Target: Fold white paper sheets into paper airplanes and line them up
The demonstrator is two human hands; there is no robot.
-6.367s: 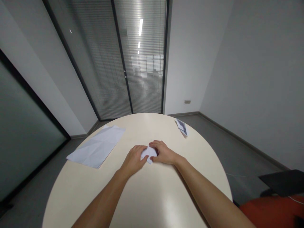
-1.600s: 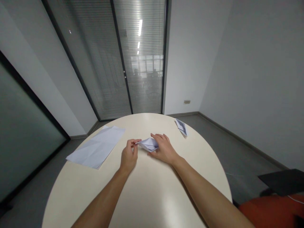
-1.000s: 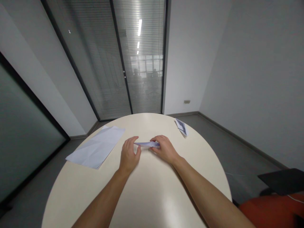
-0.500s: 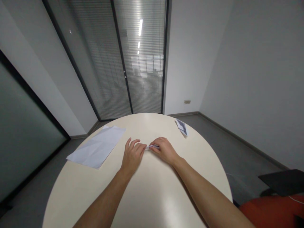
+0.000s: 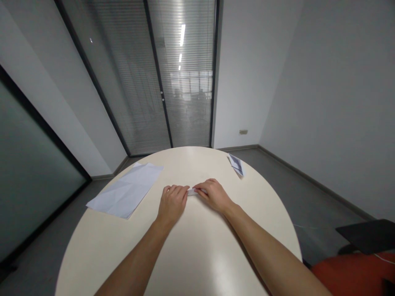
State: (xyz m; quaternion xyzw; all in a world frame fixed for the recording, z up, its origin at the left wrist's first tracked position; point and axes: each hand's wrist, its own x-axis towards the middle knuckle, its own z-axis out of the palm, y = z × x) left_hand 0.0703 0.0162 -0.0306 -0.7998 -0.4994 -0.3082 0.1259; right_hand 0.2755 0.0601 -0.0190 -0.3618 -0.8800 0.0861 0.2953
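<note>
A small strip of folded white paper (image 5: 192, 192) lies between my two hands near the middle of the round table. My left hand (image 5: 173, 200) is closed on its left end, with the fingers bent together. The right end is pinched by my right hand (image 5: 212, 195), thumb below and fingers above. The parts of the paper under my fingers are hidden.
Creased white sheets (image 5: 128, 191) lie on the left of the cream round table (image 5: 191, 255). A folded paper piece (image 5: 236, 165) is near the far right edge. Beyond the table's right side are a red seat (image 5: 354, 269) and a black flat object (image 5: 368, 235).
My left hand's raised fingers have curled down and come together on the paper. More of the strip's white face shows between my hands. My right hand has barely moved.
</note>
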